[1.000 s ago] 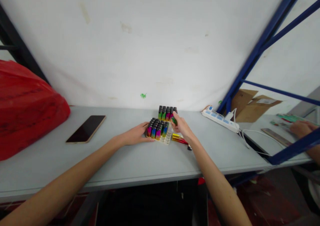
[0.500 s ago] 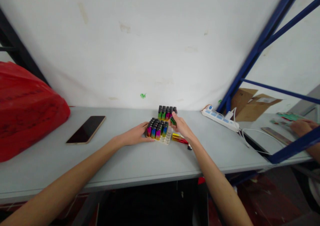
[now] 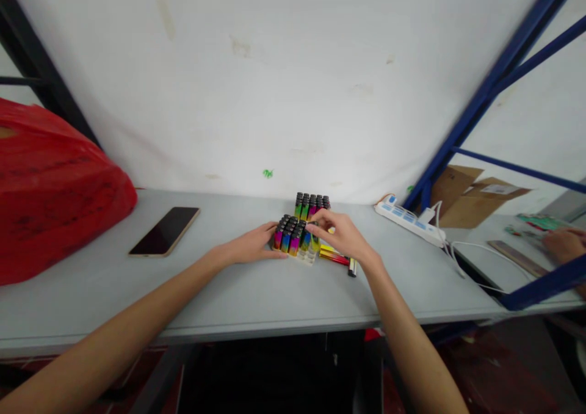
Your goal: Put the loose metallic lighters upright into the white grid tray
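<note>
Multicoloured lighters (image 3: 285,238) with black tops stand upright in a pale tray (image 3: 307,257) with round holes. My left hand (image 3: 249,245) is wrapped round the tray's left side, thumb along the front and fingers behind. Over the right part of the tray, my right hand (image 3: 337,231) pinches the top of a lighter (image 3: 315,242); its lower end is at the holes, and I cannot tell how deep it sits. Beside the tray on the right lie loose red and yellow lighters (image 3: 333,254) and a white lighter with a black end (image 3: 352,267).
A second block of upright lighters (image 3: 312,203) stands behind, near the wall. On the left are a phone (image 3: 165,231) and a red plastic bag (image 3: 59,194). To the right lie a power strip (image 3: 409,221), a cardboard box (image 3: 471,197), a blue frame (image 3: 476,105) and another person's hand (image 3: 563,246).
My right hand has brought its lighter from above the tray's back right down to the tray, beside the standing ones. The left hand keeps its hold. The view has shifted slightly.
</note>
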`<state>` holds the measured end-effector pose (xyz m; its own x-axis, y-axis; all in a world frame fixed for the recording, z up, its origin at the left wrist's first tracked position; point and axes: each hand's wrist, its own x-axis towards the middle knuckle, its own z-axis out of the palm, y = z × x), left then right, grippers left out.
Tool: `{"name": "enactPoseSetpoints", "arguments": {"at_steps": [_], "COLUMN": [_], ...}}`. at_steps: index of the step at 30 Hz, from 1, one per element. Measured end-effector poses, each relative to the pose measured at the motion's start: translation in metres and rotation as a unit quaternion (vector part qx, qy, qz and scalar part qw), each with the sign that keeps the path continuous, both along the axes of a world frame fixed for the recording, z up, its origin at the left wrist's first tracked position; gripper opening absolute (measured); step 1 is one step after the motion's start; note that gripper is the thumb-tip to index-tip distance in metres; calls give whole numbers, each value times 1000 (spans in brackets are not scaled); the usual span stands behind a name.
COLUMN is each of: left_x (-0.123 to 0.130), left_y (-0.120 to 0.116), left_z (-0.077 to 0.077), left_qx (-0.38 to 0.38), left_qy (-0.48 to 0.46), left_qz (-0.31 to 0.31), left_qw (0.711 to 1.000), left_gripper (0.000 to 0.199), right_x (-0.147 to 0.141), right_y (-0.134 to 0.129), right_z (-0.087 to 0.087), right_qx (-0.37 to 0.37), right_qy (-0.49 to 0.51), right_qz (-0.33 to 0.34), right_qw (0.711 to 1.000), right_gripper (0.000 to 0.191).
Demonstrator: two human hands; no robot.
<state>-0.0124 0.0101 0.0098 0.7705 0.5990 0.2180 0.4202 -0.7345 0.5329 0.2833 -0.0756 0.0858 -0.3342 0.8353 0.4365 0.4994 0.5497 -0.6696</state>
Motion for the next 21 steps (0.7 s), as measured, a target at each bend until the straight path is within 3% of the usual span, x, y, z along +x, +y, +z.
{"name": "enactPoseSetpoints", "arguments": {"at_steps": [6, 10, 15, 21], "left_x": [0, 0, -1, -1], "left_y": [-4, -4, -2, 0], "left_z": [2, 2, -1, 0], "left_qx": [-7, -9, -3, 12], "left_qy": [1, -1, -3, -1], "left_qz": [9, 8, 14, 4], "left_qw": [1000, 1000, 1000, 1000], "left_gripper": [87, 85, 85, 84], "right_x": [-8, -6, -4, -6], "right_y": [3, 4, 4, 3], "right_z": [-7, -8, -6, 0], "right_qx": [-34, -42, -76, -53], "right_qy": [-82, -98, -116, -208], "right_qz": [-4, -23, 3, -100], "right_qw": [996, 994, 990, 972], "right_gripper": [30, 34, 36, 46]}}
